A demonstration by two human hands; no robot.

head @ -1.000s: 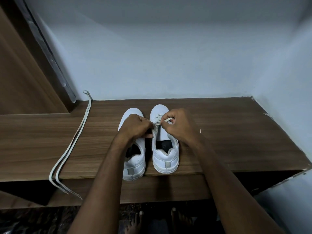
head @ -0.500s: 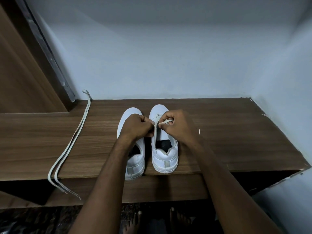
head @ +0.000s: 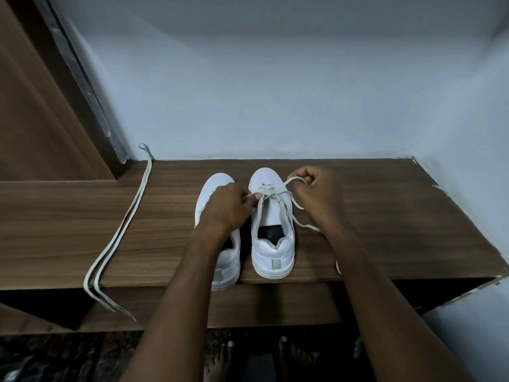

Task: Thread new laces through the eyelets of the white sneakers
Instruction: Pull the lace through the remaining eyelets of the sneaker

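Two white sneakers stand side by side on a wooden shelf, heels toward me. The right sneaker has a pale lace crossed through its front eyelets near the toe. My right hand pinches one end of that lace, pulled out to the right of the shoe. The lace loops down beside the shoe onto the shelf. My left hand pinches the other end at the shoe's left eyelet row and covers much of the left sneaker.
A second lace, folded double, lies across the shelf's left part and hangs over its front edge. A wooden panel rises at the left. Pale walls close the back and right. My bare feet show below the shelf.
My right hand has moved right and away from the shoe, drawing the lace out through the eyelets. My left hand stays at the shoe's left side.
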